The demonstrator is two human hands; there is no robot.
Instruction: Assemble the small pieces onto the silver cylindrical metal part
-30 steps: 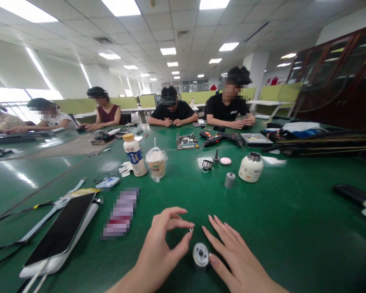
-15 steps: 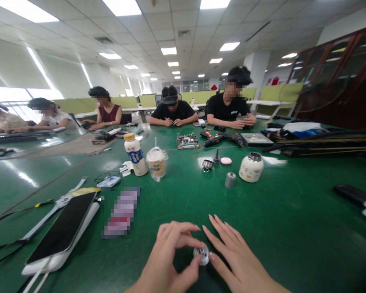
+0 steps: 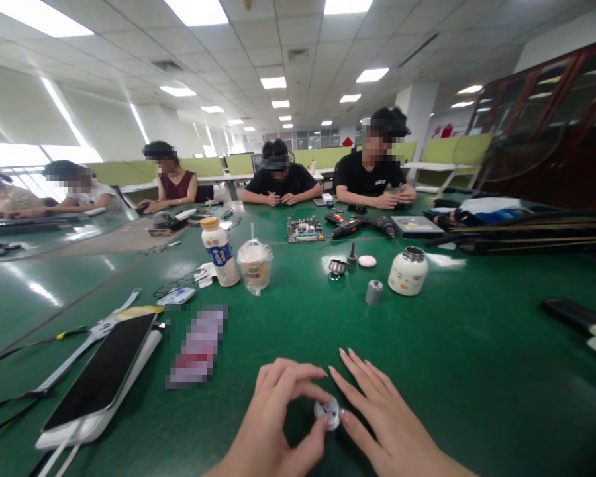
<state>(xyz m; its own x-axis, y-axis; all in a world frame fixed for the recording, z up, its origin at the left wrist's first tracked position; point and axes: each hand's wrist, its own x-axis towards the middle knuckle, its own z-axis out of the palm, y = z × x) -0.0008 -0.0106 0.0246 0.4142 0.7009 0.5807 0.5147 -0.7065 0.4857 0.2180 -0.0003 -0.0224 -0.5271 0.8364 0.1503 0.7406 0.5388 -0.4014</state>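
A small round part (image 3: 332, 415), greyish and partly see-through with dark holes in its face, is at the front of the green table (image 3: 258, 331). My left hand (image 3: 281, 421) pinches it between thumb and a finger, the index finger arched above. My right hand (image 3: 385, 411) lies with fingers stretched out on the table, its thumb tip close against the part's right side; whether they touch I cannot tell. Farther off stand a grey metal cylinder (image 3: 374, 293) and a white patterned jar (image 3: 408, 271) with an uncovered neck.
On the left lie a phone (image 3: 102, 371) on a white base and straps (image 3: 74, 358). A bottle (image 3: 220, 255) and a bagged drink cup (image 3: 255, 268) stand mid-table. Behind are a circuit board (image 3: 305, 230) and power drills (image 3: 346, 228). Several people sit around the table.
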